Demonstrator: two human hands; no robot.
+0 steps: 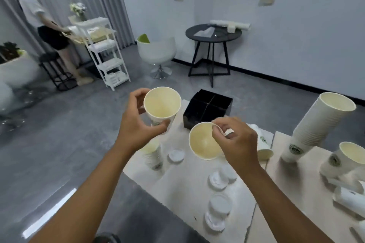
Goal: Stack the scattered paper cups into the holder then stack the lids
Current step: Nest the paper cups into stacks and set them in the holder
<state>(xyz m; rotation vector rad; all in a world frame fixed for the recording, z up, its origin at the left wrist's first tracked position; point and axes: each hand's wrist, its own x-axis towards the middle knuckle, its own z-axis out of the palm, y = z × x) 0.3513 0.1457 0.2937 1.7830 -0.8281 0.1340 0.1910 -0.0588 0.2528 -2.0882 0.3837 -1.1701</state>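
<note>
Two paper cups are held above a pale table (pixel 193 187): the left hand (pixel 136 124) grips one cup (pixel 162 104) by its side, mouth toward the camera, while the right hand (pixel 235 140) pinches the rim of a second cup (pixel 203 142). Behind them stands a black holder (pixel 207 108). White lids (pixel 217 199) lie scattered on the table, and a tall stack of cups (pixel 318 126) leans at right.

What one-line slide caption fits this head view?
Left hand and right hand each hold a cream paper cup near the black divided holder.
</note>
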